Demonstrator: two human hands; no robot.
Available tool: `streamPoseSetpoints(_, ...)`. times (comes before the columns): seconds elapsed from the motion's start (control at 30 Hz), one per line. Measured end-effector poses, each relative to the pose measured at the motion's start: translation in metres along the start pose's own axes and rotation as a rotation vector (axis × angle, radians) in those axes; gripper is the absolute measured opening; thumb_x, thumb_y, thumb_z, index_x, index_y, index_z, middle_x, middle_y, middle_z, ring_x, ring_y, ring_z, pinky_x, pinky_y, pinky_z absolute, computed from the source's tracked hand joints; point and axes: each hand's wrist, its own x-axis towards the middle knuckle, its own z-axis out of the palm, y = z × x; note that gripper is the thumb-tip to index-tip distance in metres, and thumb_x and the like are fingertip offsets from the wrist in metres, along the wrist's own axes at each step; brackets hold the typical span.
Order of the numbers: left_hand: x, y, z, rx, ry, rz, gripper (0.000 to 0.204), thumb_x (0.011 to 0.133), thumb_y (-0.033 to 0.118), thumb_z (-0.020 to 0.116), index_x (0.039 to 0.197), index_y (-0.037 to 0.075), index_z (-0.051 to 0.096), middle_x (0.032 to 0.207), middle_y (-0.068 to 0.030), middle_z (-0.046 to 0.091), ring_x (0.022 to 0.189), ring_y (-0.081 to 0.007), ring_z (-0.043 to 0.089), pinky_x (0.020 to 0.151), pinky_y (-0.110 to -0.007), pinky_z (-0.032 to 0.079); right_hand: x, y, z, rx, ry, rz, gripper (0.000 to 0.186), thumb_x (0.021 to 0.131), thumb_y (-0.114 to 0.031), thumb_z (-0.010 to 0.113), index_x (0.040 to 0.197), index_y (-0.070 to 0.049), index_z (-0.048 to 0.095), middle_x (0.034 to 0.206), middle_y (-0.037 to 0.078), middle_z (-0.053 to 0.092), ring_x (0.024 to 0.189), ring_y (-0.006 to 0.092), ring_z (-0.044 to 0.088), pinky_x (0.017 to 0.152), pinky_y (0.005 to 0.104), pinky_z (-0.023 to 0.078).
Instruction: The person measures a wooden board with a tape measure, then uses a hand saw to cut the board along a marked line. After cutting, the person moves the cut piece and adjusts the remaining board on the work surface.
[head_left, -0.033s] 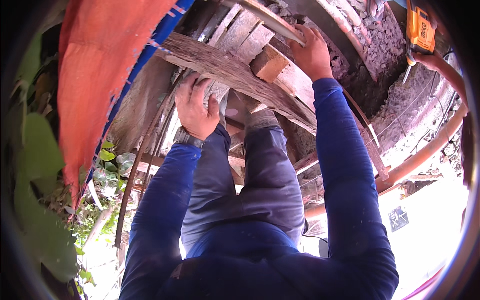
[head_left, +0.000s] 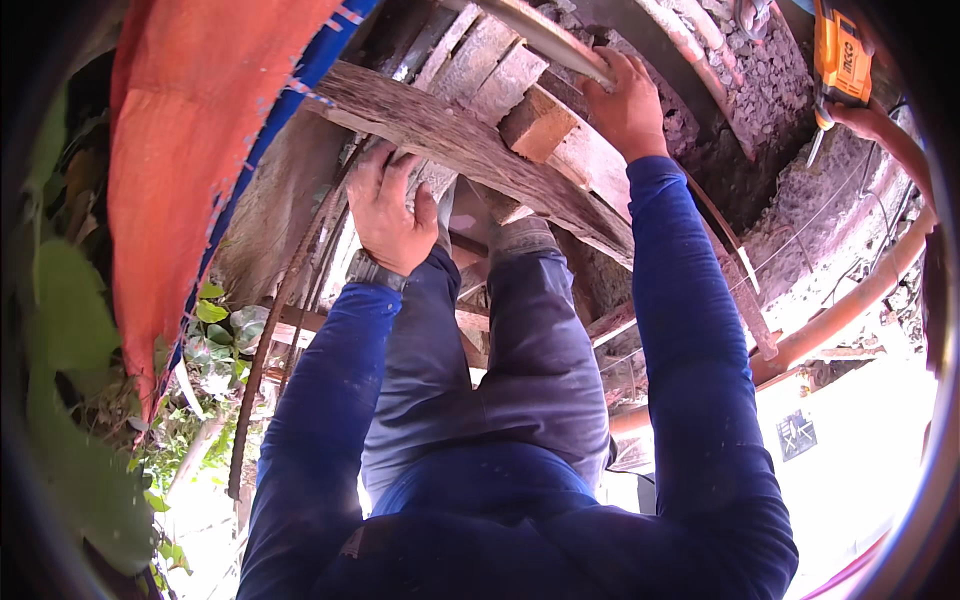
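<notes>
My right hand [head_left: 628,108] is closed at the near end of a long, pale pole [head_left: 548,35] that runs up past the top edge. Below and left of it, my left hand [head_left: 392,218] is open, thumb spread away from bent fingers. Its fingertips come up to the lower edge of a rough wooden beam [head_left: 450,138]; whether they press on it I cannot tell. A sawn wood block [head_left: 539,125] sits against the beam's far side, between my hands. Beyond it lie grey, dusty boards [head_left: 480,65].
An orange tarpaulin [head_left: 200,150] with a blue edge hangs at left, beside leaves [head_left: 85,310]. A rusty steel bar [head_left: 265,385] slants near my left arm. At right, another person's hand [head_left: 860,118] is by a yellow-orange power tool [head_left: 842,60]. Rubble [head_left: 765,90] lies behind.
The tarpaulin's edge has shifted slightly left, and my left hand a touch the same way. My right hand stays on the pole.
</notes>
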Motion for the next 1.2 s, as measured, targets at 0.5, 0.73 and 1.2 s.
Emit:
streamPoseSetpoints(0.5, 0.004, -0.014, 0.032, 0.099, 0.037, 0.049, 0.054, 0.077, 0.016, 0.067, 0.13, 0.008, 0.055, 0.134, -0.0251, 0.052, 0.122, -0.0489, 0.049, 0.102, -0.061, 0.039, -0.015, 0.004, 0.022, 0.343, -0.047, 0.307, 0.035, 0.089, -0.031, 0.075, 0.118, -0.011, 0.079, 0.11, 0.021, 0.077, 0.102, 0.0351, 0.076, 0.094, 0.0407, 0.058)
streamPoseSetpoints(0.73, 0.0, -0.013, 0.03, 0.16, -0.012, 0.057, 0.062, 0.089, 0.031, 0.06, 0.141, -0.003, 0.051, 0.14, -0.0328, 0.05, 0.128, -0.0551, 0.046, 0.107, -0.066, 0.037, -0.017, 0.009, 0.028, 0.507, -0.038, 0.36, 0.031, 0.091, -0.024, 0.075, 0.116, -0.005, 0.079, 0.107, 0.021, 0.079, 0.1, 0.0293, 0.078, 0.091, 0.0377, 0.059)
streamPoseSetpoints(1.2, -0.006, -0.013, 0.031, 0.194, -0.073, -0.018, 0.068, 0.094, 0.039, 0.057, 0.148, -0.002, 0.046, 0.143, -0.031, 0.05, 0.126, -0.0528, 0.047, 0.105, -0.064, 0.038, -0.021, 0.028, 0.034, 0.782, -0.096, 0.389, 0.065, 0.105, -0.055, 0.062, 0.13, 0.005, 0.07, 0.144, 0.021, 0.06, 0.136, 0.0326, 0.057, 0.114, 0.0407, 0.044)
